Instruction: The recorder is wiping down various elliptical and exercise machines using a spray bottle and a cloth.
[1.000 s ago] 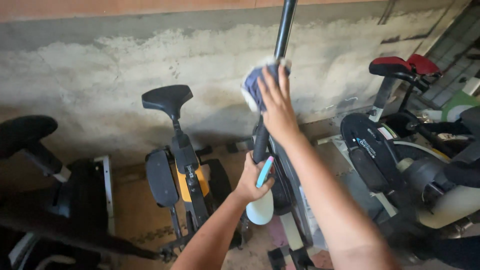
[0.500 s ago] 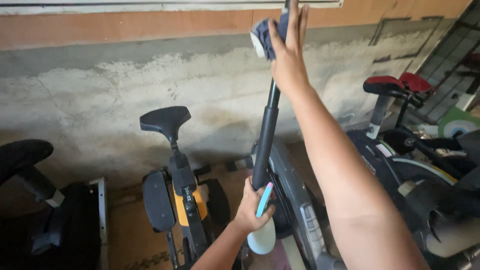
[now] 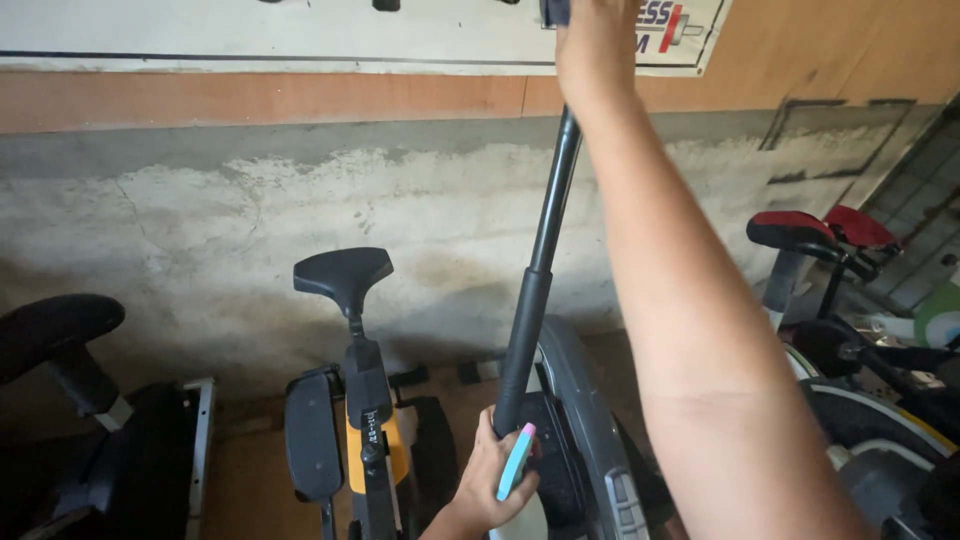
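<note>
right hand point(image 3: 598, 45) clenched on cloth point(image 3: 553, 10) at pole point(image 3: 540, 250) top, upper stretch reached | left hand point(image 3: 490, 485) grasping spray bottle point(image 3: 516, 462) at pole base | lower pole apparently left

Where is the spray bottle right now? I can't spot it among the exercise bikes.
In the head view it sits low at centre, held in the left hand: the spray bottle with its blue-and-pink trigger rests against the foot of the black pole.
</note>
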